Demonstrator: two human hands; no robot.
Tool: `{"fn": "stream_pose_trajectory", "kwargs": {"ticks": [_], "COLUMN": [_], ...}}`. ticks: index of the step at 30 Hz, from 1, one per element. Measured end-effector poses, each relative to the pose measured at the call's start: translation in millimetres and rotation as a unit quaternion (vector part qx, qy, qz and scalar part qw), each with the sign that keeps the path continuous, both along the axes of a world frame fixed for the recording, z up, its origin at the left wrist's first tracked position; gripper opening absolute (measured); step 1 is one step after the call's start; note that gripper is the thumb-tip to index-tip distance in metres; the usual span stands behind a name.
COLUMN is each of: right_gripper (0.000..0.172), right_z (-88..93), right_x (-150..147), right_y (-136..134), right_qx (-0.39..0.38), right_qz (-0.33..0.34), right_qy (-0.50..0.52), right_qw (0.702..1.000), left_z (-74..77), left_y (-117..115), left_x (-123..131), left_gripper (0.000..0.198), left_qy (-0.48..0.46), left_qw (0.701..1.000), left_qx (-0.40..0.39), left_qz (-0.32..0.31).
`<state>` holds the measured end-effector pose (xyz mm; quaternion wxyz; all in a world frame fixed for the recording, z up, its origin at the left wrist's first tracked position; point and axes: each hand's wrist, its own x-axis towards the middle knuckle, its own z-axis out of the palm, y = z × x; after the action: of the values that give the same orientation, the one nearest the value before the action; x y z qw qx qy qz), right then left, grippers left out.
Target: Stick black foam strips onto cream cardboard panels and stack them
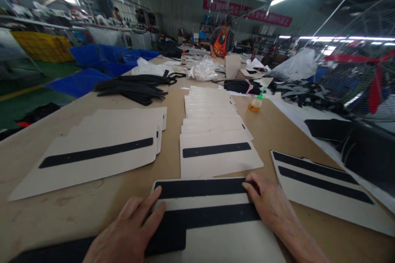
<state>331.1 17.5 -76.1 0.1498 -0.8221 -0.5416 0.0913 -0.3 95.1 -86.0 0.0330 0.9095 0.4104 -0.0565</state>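
A cream board lies at the front of the table, with an upper black strip along its far edge and a lower black strip nearer me. My left hand rests with fingers stretched out, its index fingertip at the left end of the upper strip. Under that hand lies a further black piece, partly hidden, overlapping the board. My right hand pinches the right end of the upper strip between thumb and index finger. Just beyond is a row of overlapping cream boards, the nearest bearing one black strip.
Overlapping boards lie left; a board with two strips lies right. A bottle of amber liquid with a green nozzle stands beyond. Black strip bundles lie farther back. A person in an orange apron leans at the far end. A large fan stands right.
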Motion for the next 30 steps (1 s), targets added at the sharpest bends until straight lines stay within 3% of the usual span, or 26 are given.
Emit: {"fn": "stream_pose_trajectory", "kwargs": {"ticks": [4,9,11,17,24,30], "right_gripper": [0.026,0.080,0.087,0.081,0.070,0.055], "right_z": [9.6,26.1,28.8,21.6,7.4,9.2], "right_x": [-12.9,-42.3,-54.9,-61.0,-15.3,15.4], "right_y": [-3.7,-4.4,-0.8,2.7,-27.6,-53.6], "right_qx": [-0.073,-0.113,-0.121,-0.108,-0.075,-0.048], "right_qz": [0.069,0.158,0.178,0.178,0.121,0.082], "right_qy": [-0.126,-0.270,-0.294,-0.289,-0.257,-0.200], "right_qw": [0.987,0.943,0.931,0.934,0.956,0.975], "left_z": [23.2,44.4,46.1,36.8,17.1,10.2], "left_y": [0.9,-2.8,-2.1,6.6,8.3,8.3], "left_x": [11.8,36.9,44.4,45.1,17.7,5.0], "left_gripper": [0.088,0.081,0.077,0.076,0.076,0.073], "left_qy": [0.015,0.057,0.059,0.031,0.018,-0.028], "left_qw": [0.999,0.998,0.998,0.999,0.999,0.998], "left_qx": [-0.036,-0.016,-0.006,0.004,0.020,0.047], "left_qz": [0.017,0.005,-0.001,-0.005,0.020,-0.010]}}
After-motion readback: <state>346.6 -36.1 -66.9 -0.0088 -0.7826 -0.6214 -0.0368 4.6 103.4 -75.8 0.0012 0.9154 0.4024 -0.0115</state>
